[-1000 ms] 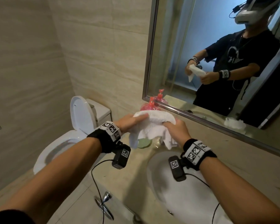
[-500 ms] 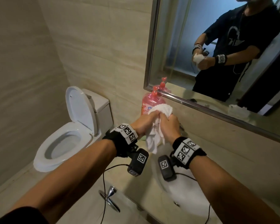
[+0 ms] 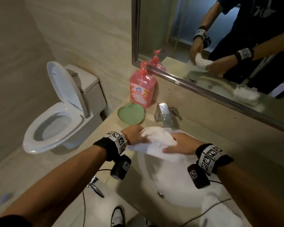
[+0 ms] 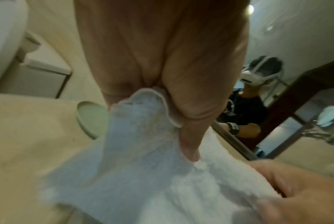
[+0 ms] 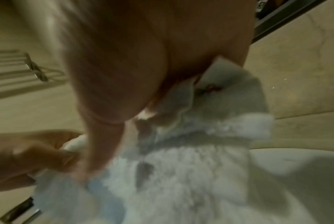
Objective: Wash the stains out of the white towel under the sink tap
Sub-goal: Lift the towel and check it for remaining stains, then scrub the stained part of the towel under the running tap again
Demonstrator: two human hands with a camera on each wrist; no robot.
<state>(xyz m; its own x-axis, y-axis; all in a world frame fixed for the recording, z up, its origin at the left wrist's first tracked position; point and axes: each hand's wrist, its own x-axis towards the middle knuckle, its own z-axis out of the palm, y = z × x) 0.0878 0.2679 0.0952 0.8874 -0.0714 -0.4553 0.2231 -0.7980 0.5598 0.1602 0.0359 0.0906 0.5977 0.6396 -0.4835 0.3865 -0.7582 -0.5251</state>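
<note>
The white towel (image 3: 156, 141) is bunched between both hands over the far rim of the white sink basin (image 3: 154, 174), just in front of the chrome tap (image 3: 164, 114). My left hand (image 3: 134, 135) grips its left end, with the thumb pressed on the cloth in the left wrist view, where the towel (image 4: 143, 174) shows a faint yellowish stain. My right hand (image 3: 180, 145) grips the right end; the right wrist view shows the towel (image 5: 181, 174) with a dark spot and a small reddish mark. No water is seen running.
A pink soap pump bottle (image 3: 142, 86) and a green heart-shaped dish (image 3: 131, 115) stand left of the tap. A toilet (image 3: 56, 115) with its lid up sits to the left. A mirror (image 3: 220, 46) hangs above the beige counter (image 3: 236, 128).
Both hands have brought the towel down from chest height to the sink rim by the tap, and it is spread wider between them. My view has tilted down.
</note>
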